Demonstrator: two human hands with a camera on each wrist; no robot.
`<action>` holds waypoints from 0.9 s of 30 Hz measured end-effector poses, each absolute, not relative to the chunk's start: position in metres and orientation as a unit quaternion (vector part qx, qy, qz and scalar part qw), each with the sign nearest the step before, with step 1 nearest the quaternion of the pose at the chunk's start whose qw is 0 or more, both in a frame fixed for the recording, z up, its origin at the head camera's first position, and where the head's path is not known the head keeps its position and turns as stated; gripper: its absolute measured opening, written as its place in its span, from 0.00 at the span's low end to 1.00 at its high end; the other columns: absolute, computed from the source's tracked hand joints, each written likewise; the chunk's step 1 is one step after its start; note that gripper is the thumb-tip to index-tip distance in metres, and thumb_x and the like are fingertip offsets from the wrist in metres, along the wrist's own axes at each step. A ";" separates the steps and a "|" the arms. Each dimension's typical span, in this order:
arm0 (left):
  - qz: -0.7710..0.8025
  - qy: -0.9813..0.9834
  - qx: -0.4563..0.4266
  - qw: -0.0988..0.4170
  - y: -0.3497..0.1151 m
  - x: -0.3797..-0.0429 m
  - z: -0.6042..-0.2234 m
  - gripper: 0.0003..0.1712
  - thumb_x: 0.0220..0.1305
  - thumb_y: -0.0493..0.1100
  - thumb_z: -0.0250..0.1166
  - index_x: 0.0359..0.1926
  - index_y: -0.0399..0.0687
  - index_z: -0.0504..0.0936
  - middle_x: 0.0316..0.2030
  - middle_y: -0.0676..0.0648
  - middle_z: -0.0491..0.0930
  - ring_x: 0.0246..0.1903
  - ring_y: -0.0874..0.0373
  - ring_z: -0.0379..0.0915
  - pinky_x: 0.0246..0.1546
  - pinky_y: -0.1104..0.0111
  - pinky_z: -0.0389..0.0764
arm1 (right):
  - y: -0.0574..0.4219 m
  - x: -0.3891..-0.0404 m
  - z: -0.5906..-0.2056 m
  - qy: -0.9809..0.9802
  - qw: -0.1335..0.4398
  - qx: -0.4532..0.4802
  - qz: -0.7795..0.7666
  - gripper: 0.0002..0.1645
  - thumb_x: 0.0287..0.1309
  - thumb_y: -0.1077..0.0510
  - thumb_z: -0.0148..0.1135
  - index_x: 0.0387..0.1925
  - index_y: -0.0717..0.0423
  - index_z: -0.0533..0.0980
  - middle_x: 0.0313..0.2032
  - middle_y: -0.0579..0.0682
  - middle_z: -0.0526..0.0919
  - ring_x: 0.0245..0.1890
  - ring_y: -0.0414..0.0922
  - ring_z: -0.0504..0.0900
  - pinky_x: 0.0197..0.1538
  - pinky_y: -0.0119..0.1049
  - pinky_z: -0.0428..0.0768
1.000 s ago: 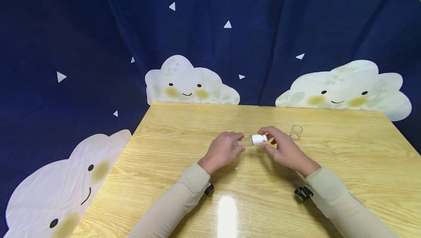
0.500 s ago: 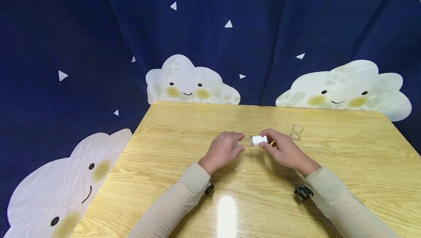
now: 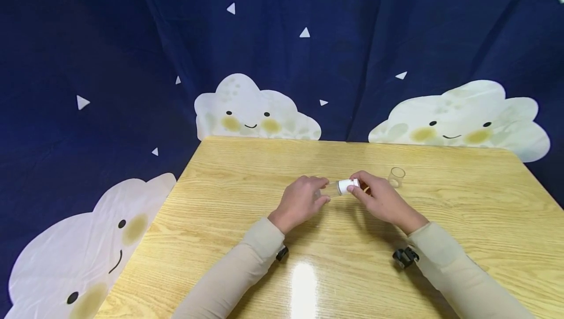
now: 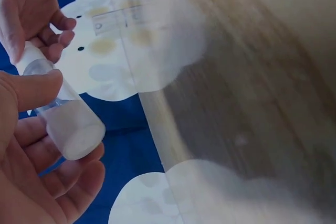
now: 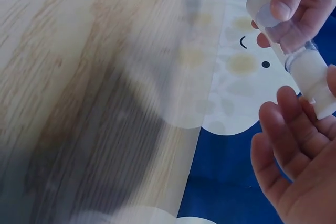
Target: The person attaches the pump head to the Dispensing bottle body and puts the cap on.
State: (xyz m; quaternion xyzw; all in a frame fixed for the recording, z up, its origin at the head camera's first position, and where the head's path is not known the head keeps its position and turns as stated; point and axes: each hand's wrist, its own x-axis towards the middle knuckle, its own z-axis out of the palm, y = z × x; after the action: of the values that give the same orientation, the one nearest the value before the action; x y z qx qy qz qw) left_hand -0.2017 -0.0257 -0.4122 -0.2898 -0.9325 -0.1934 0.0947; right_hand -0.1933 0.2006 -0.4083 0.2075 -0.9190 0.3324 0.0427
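Note:
Above the table, a small clear bottle with a white top lies nearly level between my hands. My left hand holds its clear body, thumb on one side and fingers around the other, as the left wrist view shows with the bottle's base. At the white end, my right hand pinches the top between thumb and fingers. Its other fingers are loosely bent in the right wrist view, below the white part. Beyond the right hand, a clear cylindrical cap stands on the wood.
A dark blue curtain with cloud faces hangs behind the table and along its left side. Black wrist devices sit under both sleeves. Light glares off the tabletop near the front.
The right fingers have closed in around the white top and shifted their grip on it slightly. The left hand and bottle have barely moved; the clear cap stays in place.

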 end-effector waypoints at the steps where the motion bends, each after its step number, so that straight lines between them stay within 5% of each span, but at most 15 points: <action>1: -0.192 -0.933 -0.289 0.094 -0.025 -0.202 -0.412 0.21 0.62 0.50 0.70 0.55 0.49 0.84 0.49 0.50 0.87 0.43 0.57 0.82 0.42 0.69 0.84 | 0.200 -0.193 -0.408 -0.917 0.043 0.205 0.338 0.13 0.71 0.54 0.57 0.49 0.59 0.76 0.33 0.51 0.81 0.28 0.42 0.77 0.32 0.30 0.77; 13: -0.231 -0.919 -0.302 0.101 -0.012 -0.204 -0.409 0.23 0.63 0.54 0.69 0.56 0.52 0.81 0.44 0.53 0.85 0.41 0.60 0.81 0.42 0.71 0.81 | 0.194 -0.193 -0.406 -0.899 0.083 0.205 0.378 0.10 0.70 0.57 0.58 0.47 0.58 0.76 0.34 0.51 0.83 0.30 0.41 0.77 0.35 0.30 0.78; 27: -0.248 -0.922 -0.287 0.081 -0.017 -0.207 -0.407 0.19 0.64 0.51 0.69 0.54 0.52 0.82 0.42 0.51 0.84 0.39 0.59 0.81 0.37 0.72 0.79 | 0.206 -0.194 -0.416 -0.897 0.042 0.205 0.389 0.17 0.70 0.54 0.57 0.56 0.56 0.75 0.44 0.53 0.85 0.42 0.45 0.82 0.42 0.31 0.80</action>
State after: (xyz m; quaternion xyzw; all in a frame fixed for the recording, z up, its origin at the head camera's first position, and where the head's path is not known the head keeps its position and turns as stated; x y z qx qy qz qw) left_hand -0.2068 -0.0168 -0.4074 -0.2866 -0.9217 -0.2484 0.0814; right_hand -0.1936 0.2059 -0.4163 0.2053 -0.8970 0.3892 0.0424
